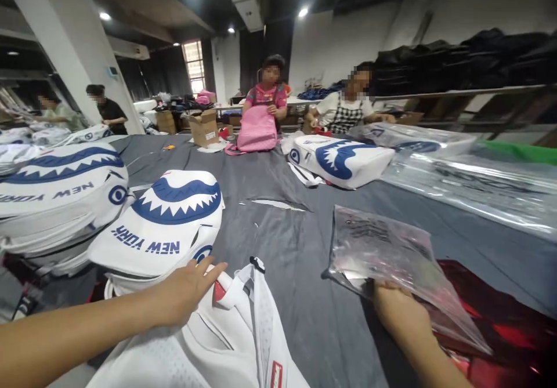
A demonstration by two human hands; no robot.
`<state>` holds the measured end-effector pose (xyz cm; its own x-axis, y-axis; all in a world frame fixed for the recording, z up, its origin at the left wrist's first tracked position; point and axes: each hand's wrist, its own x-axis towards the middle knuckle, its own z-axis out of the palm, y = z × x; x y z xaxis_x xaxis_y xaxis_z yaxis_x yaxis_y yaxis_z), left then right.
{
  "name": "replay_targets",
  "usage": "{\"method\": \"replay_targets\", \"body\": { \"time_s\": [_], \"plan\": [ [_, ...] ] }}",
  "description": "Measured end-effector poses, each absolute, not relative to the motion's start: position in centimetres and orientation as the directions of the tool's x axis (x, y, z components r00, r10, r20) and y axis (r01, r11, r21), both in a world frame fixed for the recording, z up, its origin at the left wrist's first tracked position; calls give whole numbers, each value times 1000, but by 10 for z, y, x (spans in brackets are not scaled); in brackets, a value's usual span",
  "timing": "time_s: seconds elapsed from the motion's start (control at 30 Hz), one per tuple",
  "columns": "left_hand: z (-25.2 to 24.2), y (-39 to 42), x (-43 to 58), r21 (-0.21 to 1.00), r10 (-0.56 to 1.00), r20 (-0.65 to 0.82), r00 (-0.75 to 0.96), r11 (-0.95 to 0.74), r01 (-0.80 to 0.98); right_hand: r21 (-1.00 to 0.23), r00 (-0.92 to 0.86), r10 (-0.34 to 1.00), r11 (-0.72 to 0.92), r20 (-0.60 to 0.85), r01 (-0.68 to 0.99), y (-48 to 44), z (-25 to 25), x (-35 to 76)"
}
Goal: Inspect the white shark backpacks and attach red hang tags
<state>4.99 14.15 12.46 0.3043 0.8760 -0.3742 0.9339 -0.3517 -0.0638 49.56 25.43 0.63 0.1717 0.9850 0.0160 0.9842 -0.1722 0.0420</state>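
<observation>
My left hand (185,289) rests with its fingers apart on a white backpack (226,341) that lies at the near edge, its straps and back panel showing. Just beyond that hand is another white backpack (174,220) with a blue toothed print and "NEW YORK" lettering. On the right, my right hand (395,304) is closed on the near edge of a clear plastic bag (383,237). Its fingertips are partly hidden by the plastic. Shiny red packaging (500,324) lies beneath and beside that bag.
More white backpacks (65,191) are stacked at the left. Farther off are a bagged backpack (339,159), a pink backpack (257,130) held by a person, and a cardboard box (204,128). Clear plastic sheets (487,185) cover the right side. Other people stand around the table.
</observation>
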Motion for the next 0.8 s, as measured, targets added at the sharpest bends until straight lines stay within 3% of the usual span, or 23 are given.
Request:
{"method": "replay_targets", "body": {
  "time_s": [0.07, 0.17, 0.37, 0.5, 0.7, 0.8],
  "plan": [
    [126, 141, 53, -77, 878, -389, 279, -333, 940, 147, 86, 994, -95, 65, 985, 248, 0, 495],
    [127, 140, 57, -107, 879, -411, 242, -310, 945, 249, 79, 988, -110, 131, 962, 240, -1, 489],
    [132, 138, 58, -75, 866, -411, 284, -342, 937, 227, 20, 995, -42, 99, 973, 239, 3, 485],
    [135, 136, 59, -69, 882, -373, 289, -337, 939, 227, -5, 979, -42, 202, 973, 229, 5, 491],
    [134, 131, 61, -103, 903, -321, 286, -334, 937, 120, 23, 955, -61, 295, 991, 200, 17, 469],
    [120, 130, 48, 25, 921, -190, 342, -343, 939, -120, 156, 920, -121, 360, 985, 174, 41, 447]
  ]
}}
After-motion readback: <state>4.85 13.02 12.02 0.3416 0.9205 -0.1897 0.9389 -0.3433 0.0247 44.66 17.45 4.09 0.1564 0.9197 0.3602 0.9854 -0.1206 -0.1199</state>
